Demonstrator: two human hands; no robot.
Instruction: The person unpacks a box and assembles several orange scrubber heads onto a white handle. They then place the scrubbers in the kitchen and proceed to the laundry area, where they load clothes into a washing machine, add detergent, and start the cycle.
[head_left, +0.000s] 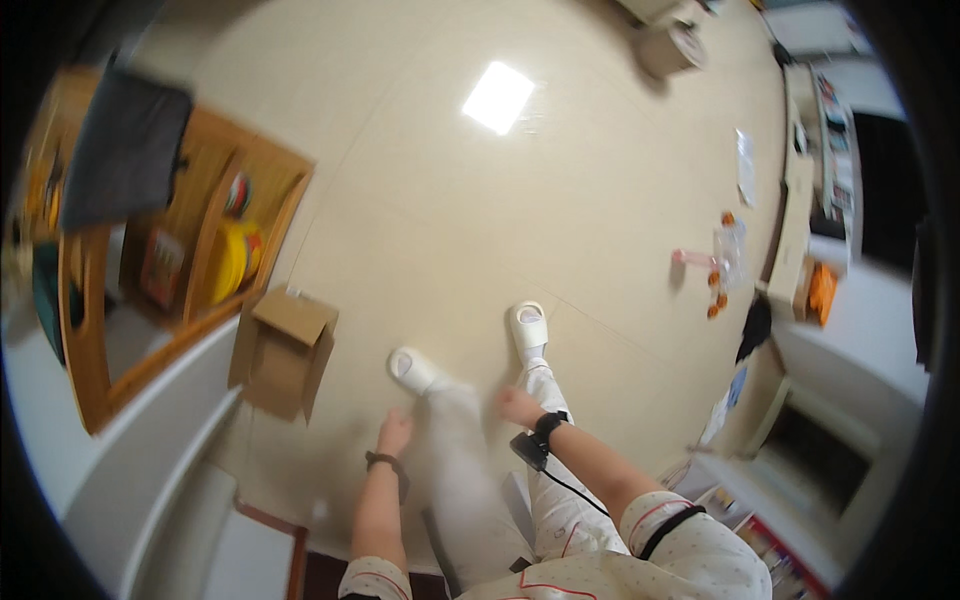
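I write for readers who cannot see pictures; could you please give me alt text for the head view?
A person's left hand and right hand, blurred and holding nothing visible, dark bands on both wrists, hang over a pale floor, with white slippers beyond them. At left, an open cardboard box stands by a wooden shelf.

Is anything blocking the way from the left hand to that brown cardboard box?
Nothing that I can see. Only beige floor shows between the left hand and the cardboard box. The nearest white slipper is ahead of the hand, off to the side of that path.
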